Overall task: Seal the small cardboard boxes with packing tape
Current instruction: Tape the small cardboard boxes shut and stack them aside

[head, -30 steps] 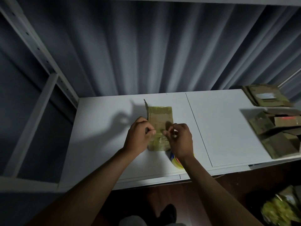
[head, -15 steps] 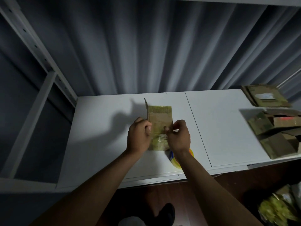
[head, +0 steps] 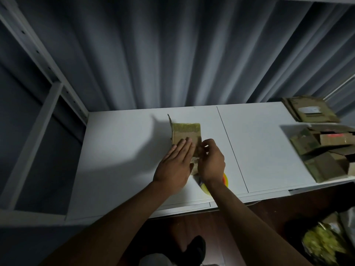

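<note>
A small brown cardboard box (head: 186, 133) lies on the white table (head: 123, 150), with glossy tape across its far end. My left hand (head: 175, 164) lies flat on the box's near half, fingers straight and pressing down. Beside it, my right hand (head: 210, 161) has its fingers curled at the box's near right edge, pinching what looks like tape; the tape itself is hard to make out. A yellow tape roll (head: 224, 182) sits under my right wrist, mostly hidden.
Several flattened and folded cardboard boxes (head: 324, 150) are piled at the table's right end, with another stack (head: 309, 112) behind them. A grey curtain hangs behind the table. A metal shelf frame (head: 48, 104) stands on the left. A bag (head: 324, 242) lies on the floor, lower right.
My left hand has opened from a curled grip and now lies flat on the box, fingers stretched forward. My right hand has stayed at the box's near right edge.
</note>
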